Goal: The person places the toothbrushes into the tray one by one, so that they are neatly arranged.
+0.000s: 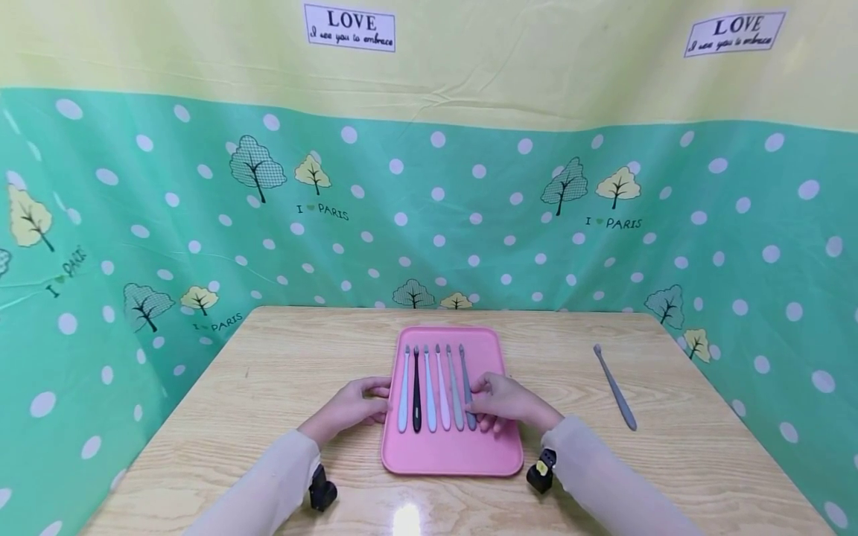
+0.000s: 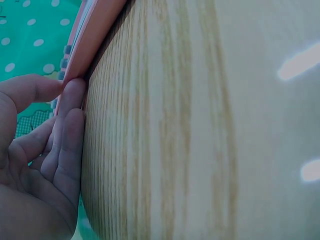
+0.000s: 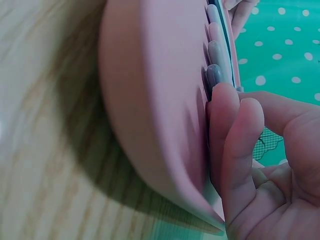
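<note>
A pink tray lies on the wooden table, carrying several toothbrushes side by side: light blue ones, a black toothbrush, a pink toothbrush, a grey-green one and a dark grey toothbrush at the right end. My left hand pinches the tray's left rim between thumb and fingers, as the left wrist view shows. Over the tray's right side, my right hand pinches the dark grey toothbrush along its handle. Its fingertips hide part of that handle in the right wrist view.
Another grey-blue toothbrush lies slanted on the table, right of the tray. A green and yellow printed curtain hangs behind the table and along both sides.
</note>
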Action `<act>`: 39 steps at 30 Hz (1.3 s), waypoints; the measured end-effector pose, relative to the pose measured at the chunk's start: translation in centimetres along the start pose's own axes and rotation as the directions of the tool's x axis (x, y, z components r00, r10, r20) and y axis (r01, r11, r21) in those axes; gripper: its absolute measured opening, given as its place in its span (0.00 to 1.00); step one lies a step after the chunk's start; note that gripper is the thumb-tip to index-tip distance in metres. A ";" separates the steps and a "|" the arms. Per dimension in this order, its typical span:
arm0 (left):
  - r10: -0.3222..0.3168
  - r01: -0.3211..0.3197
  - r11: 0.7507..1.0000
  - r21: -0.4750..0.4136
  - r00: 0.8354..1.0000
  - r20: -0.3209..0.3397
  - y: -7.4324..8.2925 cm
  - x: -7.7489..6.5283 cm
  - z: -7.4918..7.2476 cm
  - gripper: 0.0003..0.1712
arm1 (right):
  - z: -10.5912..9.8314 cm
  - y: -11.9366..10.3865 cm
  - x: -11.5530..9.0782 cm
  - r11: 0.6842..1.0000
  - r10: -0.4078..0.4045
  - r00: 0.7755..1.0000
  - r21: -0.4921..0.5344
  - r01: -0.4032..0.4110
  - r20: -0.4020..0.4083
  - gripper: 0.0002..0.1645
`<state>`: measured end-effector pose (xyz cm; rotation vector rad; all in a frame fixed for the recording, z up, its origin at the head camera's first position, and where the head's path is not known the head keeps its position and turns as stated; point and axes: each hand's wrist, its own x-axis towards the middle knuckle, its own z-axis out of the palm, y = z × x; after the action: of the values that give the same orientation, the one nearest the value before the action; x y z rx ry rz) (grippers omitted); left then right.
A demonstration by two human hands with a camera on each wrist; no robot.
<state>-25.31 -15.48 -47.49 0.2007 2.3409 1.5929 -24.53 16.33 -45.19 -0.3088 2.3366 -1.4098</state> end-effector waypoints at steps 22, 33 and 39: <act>-0.015 0.015 1.000 -0.001 1.000 -0.002 0.0 -0.1 0.0 0.35 | 0.0 -0.4 -0.1 1.000 0.000 1.000 0.017 0.000 0.000 0.29; -0.023 0.023 1.000 -0.001 1.000 0.002 0.0 0.0 0.0 0.35 | -1.5 0.0 -0.8 1.000 0.010 1.000 -0.005 -0.010 -0.010 0.29; -0.026 0.026 1.000 0.001 1.000 0.000 0.0 0.2 0.1 0.35 | -3.2 0.6 -1.5 1.000 0.026 0.999 -0.005 -0.026 -0.047 0.27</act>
<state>-25.43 -15.39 -47.56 0.1697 2.3352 1.5791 -24.53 19.72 -44.08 -0.2489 2.3740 -1.4124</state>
